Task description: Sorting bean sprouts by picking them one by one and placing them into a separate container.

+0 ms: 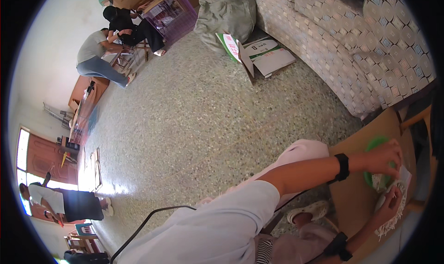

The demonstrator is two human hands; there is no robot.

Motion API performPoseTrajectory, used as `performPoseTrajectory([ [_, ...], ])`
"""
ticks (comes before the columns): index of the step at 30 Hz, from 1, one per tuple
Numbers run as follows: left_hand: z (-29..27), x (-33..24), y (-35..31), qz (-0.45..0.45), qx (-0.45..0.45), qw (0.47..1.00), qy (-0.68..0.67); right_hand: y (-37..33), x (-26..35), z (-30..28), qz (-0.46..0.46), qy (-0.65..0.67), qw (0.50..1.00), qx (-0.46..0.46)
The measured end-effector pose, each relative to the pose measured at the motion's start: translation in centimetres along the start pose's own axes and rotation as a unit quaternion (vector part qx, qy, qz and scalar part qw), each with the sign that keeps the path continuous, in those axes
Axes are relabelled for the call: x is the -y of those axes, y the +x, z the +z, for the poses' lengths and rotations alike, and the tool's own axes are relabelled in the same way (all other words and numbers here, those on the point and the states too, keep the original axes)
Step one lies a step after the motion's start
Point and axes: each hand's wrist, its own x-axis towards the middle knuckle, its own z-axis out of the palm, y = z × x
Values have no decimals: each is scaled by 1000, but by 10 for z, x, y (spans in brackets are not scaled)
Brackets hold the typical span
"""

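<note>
My left hand [387, 160] is over a green bowl [368, 177] on the brown board at the right, with its fingers drawn together. What they hold, if anything, is too small to make out. Small white pieces [378, 182] show inside the bowl. Just below, my right hand [392, 202] closes on a white fringed strip [387, 227], which curves around the fingers and hangs past them. A pale flat piece [405, 175] lies beside the strip. Both wrists wear black bands.
The brown board [349, 183] extends under the bowl, with a wooden chair frame [416, 118] beside it. A patterned sofa [333, 46], flattened cartons [270, 58] and a grey-green sack [226, 16] lie farther off. A black cable [152, 213] crosses near my sleeve. Several people are across the speckled floor.
</note>
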Motion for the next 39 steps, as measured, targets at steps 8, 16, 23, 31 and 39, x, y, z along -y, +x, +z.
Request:
performPoseTrajectory([
  [8,21,-26,5,72,2,995,-66,12,-32,-48,-43,-31,996,-68],
  [16,-23,-62,4,-43,41,995,74,-12,61,25,62,303,945,-102],
  [23,-2,-73,9,-74,93,993,8,-39,76,-6,95,298,940,-132],
  [31,4,-75,1,-105,113,988,-4,-19,74,-7,75,334,927,-153],
  [39,-20,-86,1,-120,50,991,25,-12,84,12,29,390,917,-75],
])
